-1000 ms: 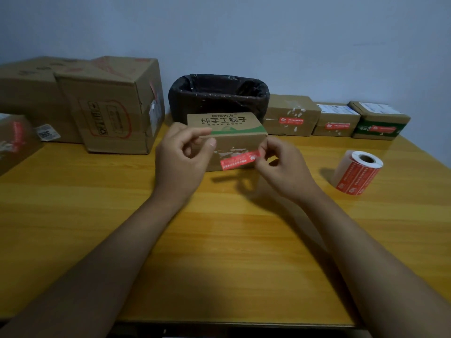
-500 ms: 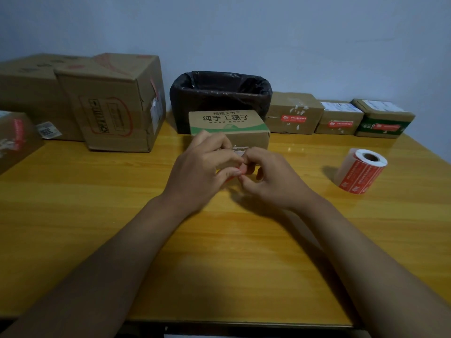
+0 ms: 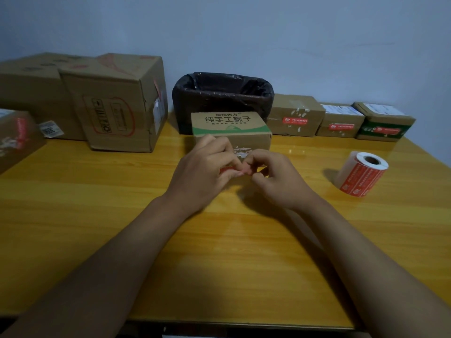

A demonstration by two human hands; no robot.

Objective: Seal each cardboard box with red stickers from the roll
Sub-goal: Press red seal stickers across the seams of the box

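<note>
A small cardboard box [image 3: 229, 125] with green print stands in the middle of the wooden table [image 3: 97, 215]. My left hand [image 3: 205, 174] and my right hand [image 3: 275, 176] meet at its front face, fingertips pinched together on a red sticker [image 3: 225, 170]. Only a sliver of the sticker shows between my fingers. Whether it touches the box I cannot tell. The roll of red stickers [image 3: 361, 174] lies on its side to the right, apart from both hands.
A black-lined bin [image 3: 219, 98] stands behind the box. Three small boxes with red stickers [image 3: 295, 115] [image 3: 341, 121] [image 3: 383, 124] line the back right. Large cartons [image 3: 117, 101] [image 3: 31, 93] stand at the back left, another box [image 3: 14, 135] at the left edge.
The sticker was held stretched out in my right hand in front of the box. Both hands have since closed together low on the box's front and cover most of it.
</note>
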